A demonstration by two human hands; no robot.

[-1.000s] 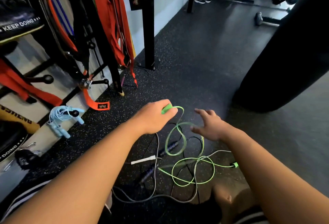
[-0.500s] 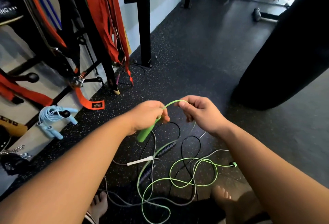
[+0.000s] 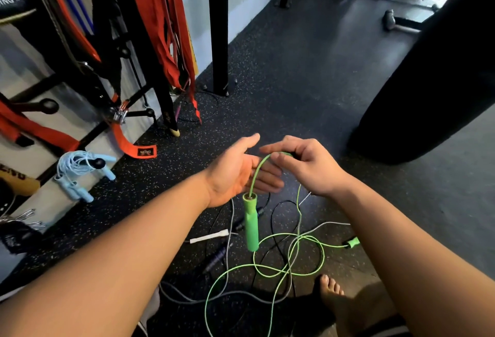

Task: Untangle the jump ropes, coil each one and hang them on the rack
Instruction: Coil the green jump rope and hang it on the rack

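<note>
The right hand (image 3: 308,165) pinches the green jump rope (image 3: 292,259) cord, its green handle (image 3: 251,221) dangling at six o'clock. The left hand (image 3: 235,173) is spread, palm up, empty. Tangled ropes lie on the floor (image 3: 308,74) below; a coiled blue jump rope (image 3: 77,170) hangs on the rack (image 3: 99,133) at nine o'clock.

Beyond the hands, the dark speckled rubber floor (image 3: 308,74) lies open toward the far end of the room. On the right, a large black punching bag (image 3: 434,77) blocks that side. On the left, the black metal rack (image 3: 93,133) crowds the wall with hanging orange straps (image 3: 160,28) and a coiled light-blue jump rope (image 3: 80,173). A black steel post (image 3: 219,36) stands by the wall. Below the hands, tangled green, grey and black cords (image 3: 289,264) cover the floor beside a bare foot (image 3: 334,299).
</note>
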